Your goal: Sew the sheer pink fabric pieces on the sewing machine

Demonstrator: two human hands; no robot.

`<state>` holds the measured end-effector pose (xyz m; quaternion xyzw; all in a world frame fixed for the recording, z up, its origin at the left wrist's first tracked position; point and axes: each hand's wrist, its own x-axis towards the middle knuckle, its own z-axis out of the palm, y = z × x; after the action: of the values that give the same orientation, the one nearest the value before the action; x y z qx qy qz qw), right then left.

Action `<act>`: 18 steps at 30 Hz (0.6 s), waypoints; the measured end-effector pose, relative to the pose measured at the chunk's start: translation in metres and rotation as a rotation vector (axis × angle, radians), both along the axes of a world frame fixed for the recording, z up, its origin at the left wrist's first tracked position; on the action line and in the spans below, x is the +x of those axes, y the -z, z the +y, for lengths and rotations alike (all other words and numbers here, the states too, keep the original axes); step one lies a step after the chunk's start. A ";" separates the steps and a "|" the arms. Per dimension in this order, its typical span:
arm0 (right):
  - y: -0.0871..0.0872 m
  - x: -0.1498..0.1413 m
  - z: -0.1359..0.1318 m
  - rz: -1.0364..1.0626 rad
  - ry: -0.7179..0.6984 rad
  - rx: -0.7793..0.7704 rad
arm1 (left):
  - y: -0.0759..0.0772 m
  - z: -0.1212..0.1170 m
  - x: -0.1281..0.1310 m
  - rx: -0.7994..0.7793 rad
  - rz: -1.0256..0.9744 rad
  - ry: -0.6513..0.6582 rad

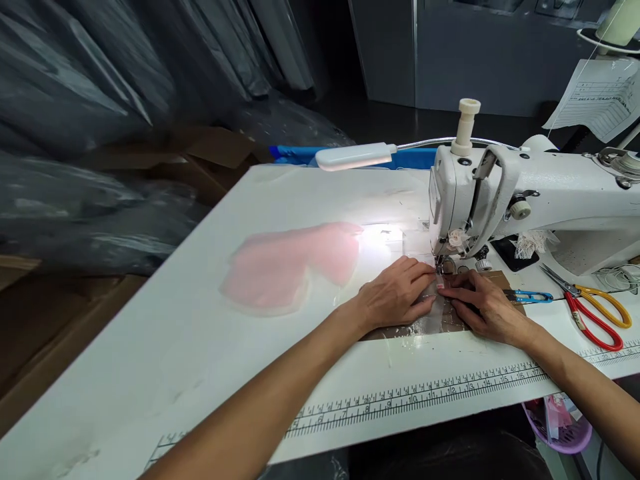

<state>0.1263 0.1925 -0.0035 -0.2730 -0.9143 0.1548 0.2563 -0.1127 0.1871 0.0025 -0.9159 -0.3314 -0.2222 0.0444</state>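
My left hand (400,293) lies flat on a sheer whitish strip (433,320), its fingers stretched toward the needle. My right hand (480,307) is on the other side, with its fingertips pinching a small white tab with a red mark (440,285) close to the presser foot (439,263). Beneath both hands is a brown sheet (455,323) on the table. The white sewing machine (460,193) stands over the fingertips. What lies under the left palm is hidden.
Sheer pink pieces (280,267) lie left of the machine under a lit lamp (355,157). Blue thread snips (533,296) and scissors with red and yellow handles (595,313) rest at the right. A printed ruler (415,400) runs along the front edge. A purple basket (570,437) hangs below.
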 end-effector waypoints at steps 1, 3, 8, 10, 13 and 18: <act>0.000 0.000 0.000 -0.003 0.001 -0.001 | 0.001 0.000 0.000 0.002 -0.013 0.022; 0.000 0.001 -0.001 -0.012 0.003 0.002 | 0.002 0.000 -0.001 0.007 -0.024 0.029; -0.002 -0.001 -0.004 -0.035 0.009 0.009 | -0.001 -0.002 -0.003 0.008 0.000 0.017; -0.002 -0.002 -0.005 -0.043 0.026 0.002 | -0.003 -0.002 -0.003 0.024 0.021 0.014; -0.002 -0.003 -0.006 -0.069 0.055 -0.016 | -0.005 -0.002 -0.002 0.046 0.069 -0.007; -0.001 -0.004 -0.007 -0.086 0.060 -0.026 | -0.004 -0.002 0.000 0.088 0.143 -0.067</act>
<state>0.1225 0.1850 -0.0023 -0.3102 -0.9136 0.1469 0.2179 -0.1123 0.1849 0.0067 -0.9149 -0.3479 -0.1692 0.1156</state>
